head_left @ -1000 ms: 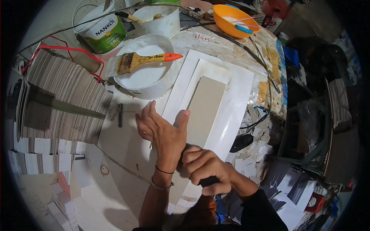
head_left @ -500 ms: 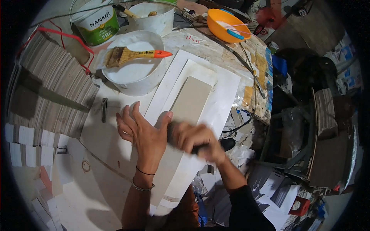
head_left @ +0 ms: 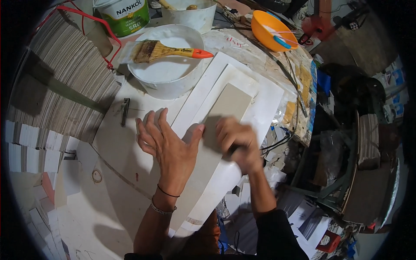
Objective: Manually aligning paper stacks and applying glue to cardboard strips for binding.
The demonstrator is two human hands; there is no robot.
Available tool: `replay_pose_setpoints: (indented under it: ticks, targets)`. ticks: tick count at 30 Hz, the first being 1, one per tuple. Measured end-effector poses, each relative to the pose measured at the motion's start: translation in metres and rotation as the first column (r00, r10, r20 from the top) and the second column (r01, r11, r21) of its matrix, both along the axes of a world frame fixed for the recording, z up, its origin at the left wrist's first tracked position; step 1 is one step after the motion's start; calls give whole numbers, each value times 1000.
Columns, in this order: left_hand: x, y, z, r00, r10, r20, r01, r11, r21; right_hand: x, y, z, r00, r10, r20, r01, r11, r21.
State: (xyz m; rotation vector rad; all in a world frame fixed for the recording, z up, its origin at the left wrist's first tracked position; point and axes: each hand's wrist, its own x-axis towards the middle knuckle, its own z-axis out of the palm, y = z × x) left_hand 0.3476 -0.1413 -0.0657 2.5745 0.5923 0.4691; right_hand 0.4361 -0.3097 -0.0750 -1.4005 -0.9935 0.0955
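In the head view, one beige strip (head_left: 229, 102) lies mid-frame on at least two white sheets (head_left: 266, 102) on the desk (head_left: 125, 195). The left hand (head_left: 171, 151) spreads its fingers apart, thumb at the strip's left edge; the right hand (head_left: 238, 141), blurred, keeps its grip curled round one dark object (head_left: 232, 150). Upper centre: two white tubs (head_left: 171, 89), one brush (head_left: 167, 51) across the nearer.

Cool light reaches the tabletop (head_left: 112, 206) before us, brightest on the white sheet (head_left: 265, 106); soft shadows fall leftward from the left hand (head_left: 175, 151) and darken part of the board stack (head_left: 76, 58). Motion blur smears the right hand (head_left: 241, 143), so the dark object (head_left: 234, 150) it seems to hold lacks a readable outline. The right background is dim; straight edges bow towards black corners.
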Motion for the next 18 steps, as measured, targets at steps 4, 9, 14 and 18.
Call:
replay_pose_setpoints:
  ticks: [4,9,14,18]
  targets:
    - [-3,-1,-1,1000,-5,23,5,1000,1,-60,15,23,902,425,-71,-421,904,73]
    - [-7,4,0,1000,1,16,-1,1000,31,0,4,9,975,67,-212,-54,996,68]
    - [-7,0,0,1000,-3,24,4,1000,-14,-55,15,25,928,371,-28,-370,928,41]
    - [-7,0,-2,1000,-9,4,9,1000,-13,-35,7,6,884,360,-299,-303,927,221]
